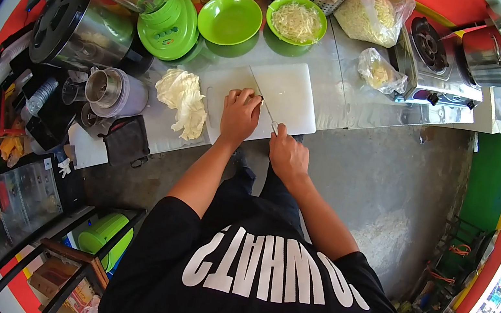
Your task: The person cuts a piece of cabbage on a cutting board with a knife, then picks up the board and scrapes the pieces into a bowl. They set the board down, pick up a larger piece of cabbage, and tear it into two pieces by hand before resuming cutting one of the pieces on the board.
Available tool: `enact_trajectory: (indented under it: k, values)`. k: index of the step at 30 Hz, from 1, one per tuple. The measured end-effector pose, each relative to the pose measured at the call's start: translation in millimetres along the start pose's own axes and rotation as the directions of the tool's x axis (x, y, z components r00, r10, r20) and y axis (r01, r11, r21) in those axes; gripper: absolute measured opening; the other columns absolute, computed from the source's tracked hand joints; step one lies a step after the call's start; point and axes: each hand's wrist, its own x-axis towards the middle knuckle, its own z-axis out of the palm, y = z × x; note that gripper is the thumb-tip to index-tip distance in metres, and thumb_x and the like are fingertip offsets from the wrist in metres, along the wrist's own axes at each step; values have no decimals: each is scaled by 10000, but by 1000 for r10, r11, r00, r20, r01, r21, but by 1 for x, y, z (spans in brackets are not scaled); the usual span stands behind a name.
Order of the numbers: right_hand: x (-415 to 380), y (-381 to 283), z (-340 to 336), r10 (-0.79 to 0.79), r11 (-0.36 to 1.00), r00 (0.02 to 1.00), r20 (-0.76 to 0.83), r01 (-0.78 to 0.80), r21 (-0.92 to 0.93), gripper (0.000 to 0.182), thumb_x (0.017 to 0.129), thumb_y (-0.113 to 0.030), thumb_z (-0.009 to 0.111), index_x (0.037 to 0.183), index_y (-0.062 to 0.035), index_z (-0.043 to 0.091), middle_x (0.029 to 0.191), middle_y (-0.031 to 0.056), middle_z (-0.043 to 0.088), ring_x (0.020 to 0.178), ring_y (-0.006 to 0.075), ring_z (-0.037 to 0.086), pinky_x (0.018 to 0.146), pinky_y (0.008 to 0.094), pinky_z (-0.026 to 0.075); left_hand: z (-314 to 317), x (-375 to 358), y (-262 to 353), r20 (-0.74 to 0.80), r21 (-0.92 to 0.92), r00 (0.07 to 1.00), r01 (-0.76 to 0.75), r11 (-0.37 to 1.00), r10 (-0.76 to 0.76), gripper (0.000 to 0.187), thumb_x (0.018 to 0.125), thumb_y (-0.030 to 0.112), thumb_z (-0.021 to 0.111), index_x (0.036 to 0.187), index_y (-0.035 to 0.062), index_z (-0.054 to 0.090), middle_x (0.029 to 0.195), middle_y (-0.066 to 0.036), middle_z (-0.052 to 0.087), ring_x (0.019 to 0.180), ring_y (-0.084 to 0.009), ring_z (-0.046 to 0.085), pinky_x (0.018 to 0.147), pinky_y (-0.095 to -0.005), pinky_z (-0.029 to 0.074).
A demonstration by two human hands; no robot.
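Note:
My right hand (289, 158) is closed round the handle of a knife (267, 110) at the near edge of a white cutting board (290, 94). The blade points away across the board, close beside the fingertips of my left hand (240, 115). Those fingers are curled down on the board; a small pale bit shows at their tips, but what they press on is mostly hidden. Left of the board lies a heap of pale cabbage leaves (182, 101). Beyond the board stand a green bowl of pale shreds (298, 22) and an empty green bowl (229, 20).
A green blender (166, 25) and a steel pot with black lid (84, 28) stand to the left. At the right are a bag of shreds (377, 16), a smaller plastic bag (382, 72) and a gas stove (438, 68). The metal counter ends just before my body.

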Motion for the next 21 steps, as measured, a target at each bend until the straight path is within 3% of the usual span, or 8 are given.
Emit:
enact_trajectory:
  k: [5,11,16,21]
  values:
    - [4,3,37,39,990,999,-18,-42,-133,246,1039,-259,505,1113,-26,479,752,190,719,665,377,722,562,472,569,1,0,-1,-8,23,1000,-23,999,23,126,854,108,677,978,121,693,1072,-27,605,1034,-288,543,884,-424,446]
    - [10,-6,7,37,995,997,68,-30,-95,260,1040,-261,497,1105,-11,463,743,195,716,690,385,728,591,480,583,1,-1,1,-41,-17,999,-24,1000,23,141,838,88,672,975,108,695,1047,-39,615,988,-292,562,860,-424,461]
    - [11,-3,34,70,996,996,47,-67,-65,258,1034,-254,505,1090,-6,461,741,208,713,699,390,729,608,476,590,3,0,-2,-31,-38,999,-15,999,14,159,843,56,682,998,80,706,1062,-77,635,943,-321,582,854,-436,477]
    - [16,-8,21,41,999,999,31,-40,-26,267,1033,-253,503,1092,5,463,743,215,712,699,390,730,611,471,594,0,0,0,-35,-46,999,-13,999,11,150,847,64,673,994,84,697,1049,-61,630,945,-300,586,833,-422,472]
